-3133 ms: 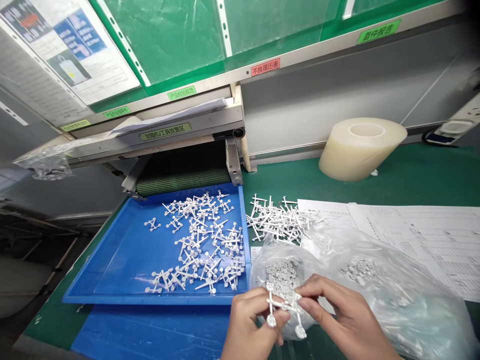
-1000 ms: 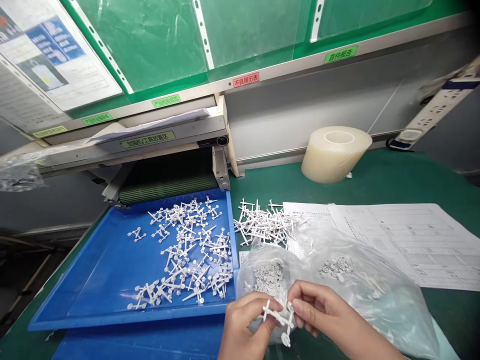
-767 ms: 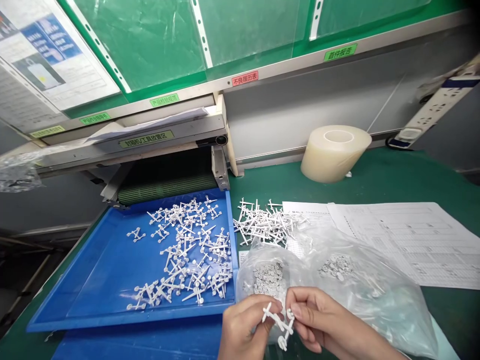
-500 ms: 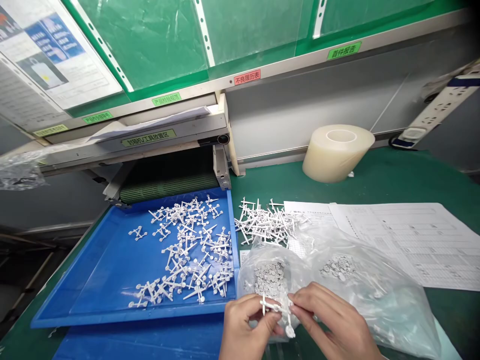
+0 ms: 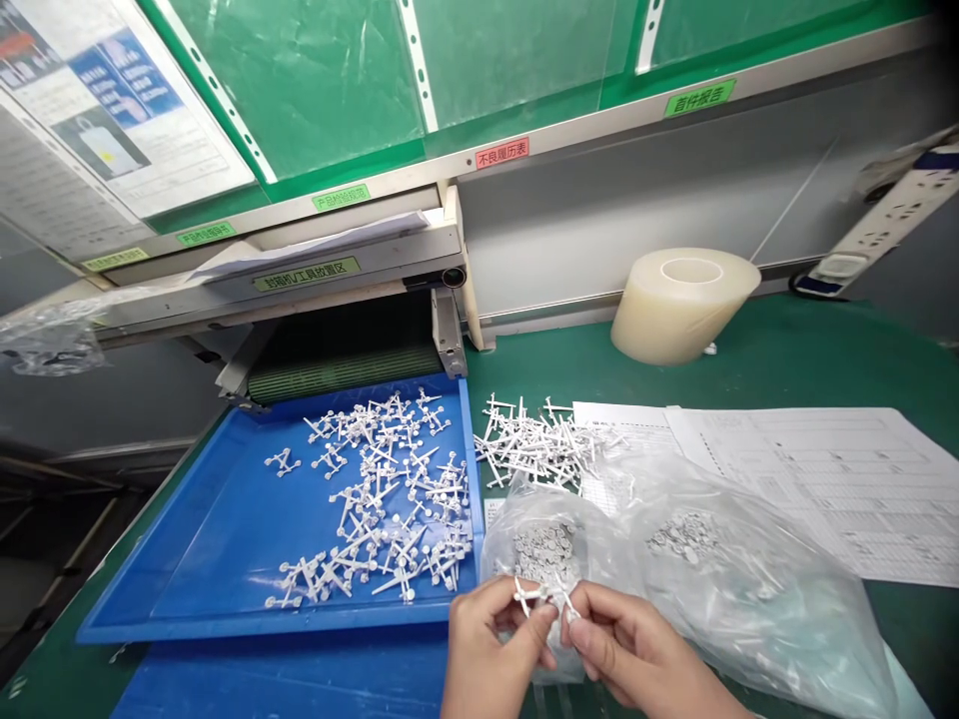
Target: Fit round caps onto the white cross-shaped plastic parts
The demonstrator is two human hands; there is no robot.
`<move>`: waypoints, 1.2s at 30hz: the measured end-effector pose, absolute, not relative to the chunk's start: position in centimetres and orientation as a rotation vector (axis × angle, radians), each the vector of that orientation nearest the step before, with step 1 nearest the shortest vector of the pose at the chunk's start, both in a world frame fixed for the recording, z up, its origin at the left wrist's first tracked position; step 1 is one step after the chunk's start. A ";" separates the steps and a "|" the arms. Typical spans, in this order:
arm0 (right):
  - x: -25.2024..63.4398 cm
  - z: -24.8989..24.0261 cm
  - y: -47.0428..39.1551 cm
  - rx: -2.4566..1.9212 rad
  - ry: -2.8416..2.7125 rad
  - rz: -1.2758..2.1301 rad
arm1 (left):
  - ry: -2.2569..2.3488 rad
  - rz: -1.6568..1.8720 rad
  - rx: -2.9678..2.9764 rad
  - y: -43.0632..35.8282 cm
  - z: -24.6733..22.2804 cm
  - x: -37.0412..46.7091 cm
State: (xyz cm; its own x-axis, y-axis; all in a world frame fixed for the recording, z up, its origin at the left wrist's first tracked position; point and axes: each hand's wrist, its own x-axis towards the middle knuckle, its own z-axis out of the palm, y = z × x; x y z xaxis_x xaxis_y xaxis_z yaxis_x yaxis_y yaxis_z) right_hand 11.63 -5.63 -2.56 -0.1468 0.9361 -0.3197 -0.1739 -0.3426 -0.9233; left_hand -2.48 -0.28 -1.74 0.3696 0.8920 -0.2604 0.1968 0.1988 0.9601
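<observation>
Between both hands is a small white plastic cross-barred part (image 5: 530, 593), held above an open clear bag (image 5: 500, 534) of small round white discs (image 5: 545, 547). My left hand (image 5: 494, 639) pinches its middle bar between thumb and fingers. My right hand (image 5: 621, 639) is closed at its right-hand crossbar, thumb and fingertips on the lower end; whether a separate disc is there is hidden by the fingers. Left of the hands, a blue tray (image 5: 195, 539) holds many similar white parts with round ends (image 5: 390, 499). Beyond the bag lies a pile of thin white sticks (image 5: 531, 439).
A second clear bag (image 5: 794, 609) with discs lies right of my right hand. Printed sheets (image 5: 831, 469) lie behind it. A large tape roll (image 5: 681, 310) stands at the back. Behind the tray is a conveyor end (image 5: 345, 369), and a power strip (image 5: 884, 220) is at right.
My right hand has turned and closed in at the part's right crossbar, its thumb now at the lower end. The part has tilted between my hands. The whole view has shifted slightly.
</observation>
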 end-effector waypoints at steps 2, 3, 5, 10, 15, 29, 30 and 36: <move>11.7 -2.5 -5.6 -1.305 -1.037 1.491 | 1.094 0.588 1.157 -0.2 -2.1 -2.5; 11.7 -2.5 -5.6 -1.313 -1.041 1.487 | 1.081 0.599 1.177 -0.1 -2.2 -2.5; 11.7 -2.6 -5.5 -1.273 -0.959 1.630 | 1.036 0.715 1.394 0.0 -2.3 -2.7; 11.9 -3.0 -5.3 -1.204 -0.756 1.891 | 0.732 1.124 2.245 0.2 -2.4 -3.8; 12.0 -2.3 -5.6 -1.391 -1.025 1.523 | 0.839 1.097 2.449 2.6 -1.0 -3.9; 12.1 -3.5 -4.4 -1.205 -0.663 1.783 | 1.096 0.609 2.428 11.5 -0.8 1.0; 12.1 -3.7 -4.1 -1.256 -0.743 1.750 | 1.148 0.625 2.411 11.9 -0.5 -0.3; 11.1 -5.0 -1.8 -1.562 -1.492 1.129 | 1.451 0.483 2.338 12.7 0.6 -9.8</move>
State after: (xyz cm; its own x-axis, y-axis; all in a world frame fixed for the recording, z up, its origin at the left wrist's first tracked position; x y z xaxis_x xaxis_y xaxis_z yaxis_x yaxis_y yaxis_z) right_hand 11.14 -1.81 -5.00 -0.0382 0.9913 -0.1262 0.3910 -0.1014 -0.9148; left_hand -9.80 12.74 0.63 0.4186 0.9022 0.1036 0.7844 -0.4167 0.4594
